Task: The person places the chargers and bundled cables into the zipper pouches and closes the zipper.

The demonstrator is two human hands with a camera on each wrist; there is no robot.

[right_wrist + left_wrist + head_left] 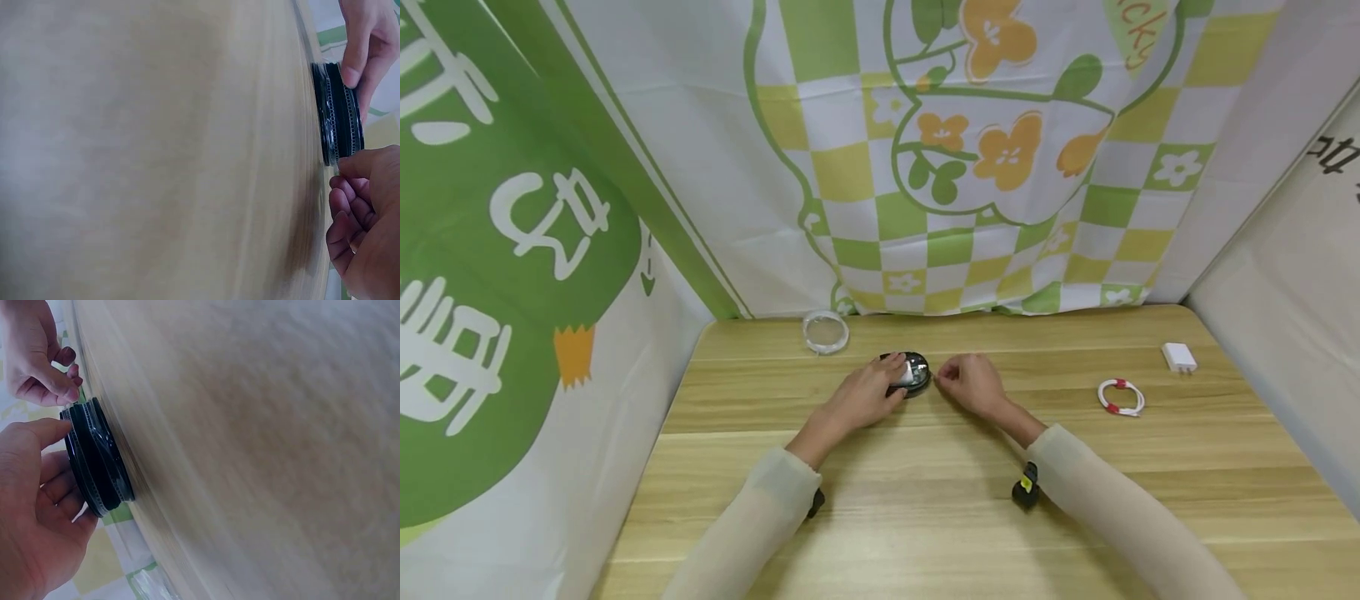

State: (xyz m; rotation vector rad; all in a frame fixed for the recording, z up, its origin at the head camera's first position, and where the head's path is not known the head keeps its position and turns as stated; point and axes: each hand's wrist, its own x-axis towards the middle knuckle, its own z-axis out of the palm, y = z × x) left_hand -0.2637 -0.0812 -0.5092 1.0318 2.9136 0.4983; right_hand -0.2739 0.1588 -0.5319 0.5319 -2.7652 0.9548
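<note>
A small black oval zippered case (917,375) with a clear, shiny top lies on the wooden table, something pale showing through it. My left hand (867,393) holds the case from its left side, fingers over the top and thumb at the near edge. Zipper teeth run around the case's side (340,119) in the right wrist view. At the case's right end, my right hand (976,385) pinches with thumb and forefinger at the zipper; the zipper pull itself is mostly hidden by the fingertips.
A coiled clear-white cable or ring (825,333) lies at the back left. Over to the right are a coiled white cable (1121,398) with red bands and a white plug charger (1179,357). A patterned cloth (940,242) hangs behind the table (887,533).
</note>
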